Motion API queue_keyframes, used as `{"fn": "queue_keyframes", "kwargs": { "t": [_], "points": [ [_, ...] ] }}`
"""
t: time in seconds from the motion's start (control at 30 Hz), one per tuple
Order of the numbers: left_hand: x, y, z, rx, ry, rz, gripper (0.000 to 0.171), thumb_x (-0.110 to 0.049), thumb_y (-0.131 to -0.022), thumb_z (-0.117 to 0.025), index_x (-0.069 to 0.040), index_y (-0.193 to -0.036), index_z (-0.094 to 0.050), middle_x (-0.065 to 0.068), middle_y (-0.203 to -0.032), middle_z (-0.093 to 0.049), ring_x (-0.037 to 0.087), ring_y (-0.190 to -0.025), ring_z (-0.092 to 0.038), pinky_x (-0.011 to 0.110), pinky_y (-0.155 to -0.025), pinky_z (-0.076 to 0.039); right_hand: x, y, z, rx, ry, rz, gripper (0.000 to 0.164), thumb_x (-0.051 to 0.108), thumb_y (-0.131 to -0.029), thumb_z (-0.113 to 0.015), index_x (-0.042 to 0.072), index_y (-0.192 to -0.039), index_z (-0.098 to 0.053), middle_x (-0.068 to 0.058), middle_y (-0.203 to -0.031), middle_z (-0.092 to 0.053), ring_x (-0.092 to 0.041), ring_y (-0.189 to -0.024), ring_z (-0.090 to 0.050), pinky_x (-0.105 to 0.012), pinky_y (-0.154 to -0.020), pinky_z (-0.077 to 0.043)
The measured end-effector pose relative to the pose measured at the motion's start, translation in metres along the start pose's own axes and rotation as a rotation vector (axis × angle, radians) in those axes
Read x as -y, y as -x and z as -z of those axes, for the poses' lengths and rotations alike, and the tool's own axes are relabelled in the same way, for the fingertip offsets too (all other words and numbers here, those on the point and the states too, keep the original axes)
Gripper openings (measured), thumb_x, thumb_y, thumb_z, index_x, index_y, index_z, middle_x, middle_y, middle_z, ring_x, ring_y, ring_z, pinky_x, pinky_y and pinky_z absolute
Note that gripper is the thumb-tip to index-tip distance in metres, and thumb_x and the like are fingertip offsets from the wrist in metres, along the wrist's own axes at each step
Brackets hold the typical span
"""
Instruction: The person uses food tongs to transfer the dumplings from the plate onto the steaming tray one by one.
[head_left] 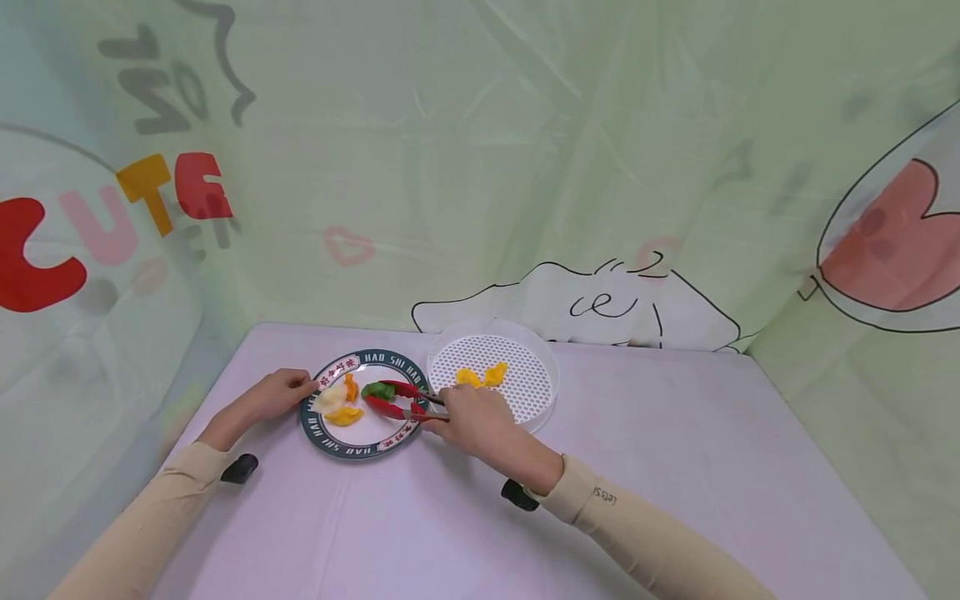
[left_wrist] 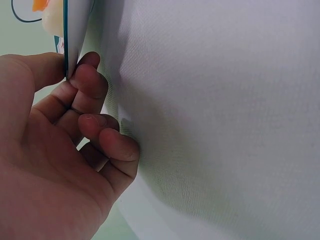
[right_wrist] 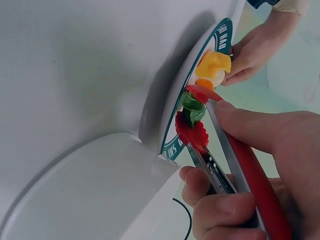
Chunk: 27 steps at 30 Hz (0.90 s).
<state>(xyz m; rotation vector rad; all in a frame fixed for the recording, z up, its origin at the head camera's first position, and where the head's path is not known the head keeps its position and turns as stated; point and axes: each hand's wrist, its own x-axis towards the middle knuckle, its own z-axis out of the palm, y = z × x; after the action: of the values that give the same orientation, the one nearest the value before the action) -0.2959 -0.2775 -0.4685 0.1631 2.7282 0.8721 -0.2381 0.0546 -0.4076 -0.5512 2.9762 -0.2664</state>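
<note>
My left hand [head_left: 281,392] pinches the left rim of a round white plate [head_left: 360,435] with a green lettered border; in the left wrist view the thumb [left_wrist: 47,70] lies on top and fingertips underneath. On the plate lie a yellow dumpling-shaped piece [head_left: 344,416], a cream-white one [head_left: 330,399] and a smaller orange one [head_left: 351,387]. My right hand [head_left: 480,421] grips red-tipped metal tongs [right_wrist: 250,180]. Their scalloped tips stand on either side of a green dumpling-shaped piece [right_wrist: 192,107], over the plate's right half.
A round white steamer tray [head_left: 534,387] with a perforated bottom stands right of the plate, partly behind my right hand. Two yellow dumpling-shaped pieces [head_left: 495,374] lie in it. Printed cloth walls [head_left: 465,208] enclose the pale tabletop [head_left: 637,450] at the back and sides.
</note>
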Motion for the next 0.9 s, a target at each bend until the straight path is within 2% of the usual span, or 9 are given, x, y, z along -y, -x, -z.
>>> {"fn": "queue_keyframes", "kwargs": {
  "t": [0.5,0.63,0.9],
  "points": [
    [0.002,-0.002,-0.001,0.004,0.000,0.020,0.029,-0.031,-0.105,-0.052,-0.006,-0.092,-0.058,0.006,-0.079,-0.051,0.020,-0.081,-0.052,0.030,-0.069,-0.040,-0.004,0.002,-0.003,-0.027,-0.024,0.010,0.048,0.051,-0.085,-0.075,0.012,-0.114,-0.071,0.002,-0.069,-0.055,-0.014,-0.061,-0.050,-0.024,-0.052,-0.037],
    [0.003,-0.002,-0.001,0.003,-0.002,0.019,0.028,-0.030,-0.104,-0.052,-0.006,-0.092,-0.057,0.006,-0.079,-0.051,0.021,-0.081,-0.052,0.030,-0.069,-0.040,-0.004,0.005,0.004,-0.049,-0.063,0.016,0.047,0.050,-0.085,-0.075,0.012,-0.113,-0.071,0.002,-0.071,-0.057,-0.015,-0.060,-0.051,-0.024,-0.050,-0.038],
    [-0.001,-0.001,-0.001,0.011,0.016,0.011,0.027,-0.028,-0.105,-0.051,-0.006,-0.090,-0.056,0.005,-0.078,-0.050,0.020,-0.078,-0.051,0.030,-0.068,-0.039,-0.016,0.011,0.010,-0.117,-0.064,0.038,0.047,0.054,-0.087,-0.073,0.013,-0.110,-0.072,0.005,-0.074,-0.059,-0.012,-0.060,-0.051,-0.023,-0.048,-0.038]
  ]
}}
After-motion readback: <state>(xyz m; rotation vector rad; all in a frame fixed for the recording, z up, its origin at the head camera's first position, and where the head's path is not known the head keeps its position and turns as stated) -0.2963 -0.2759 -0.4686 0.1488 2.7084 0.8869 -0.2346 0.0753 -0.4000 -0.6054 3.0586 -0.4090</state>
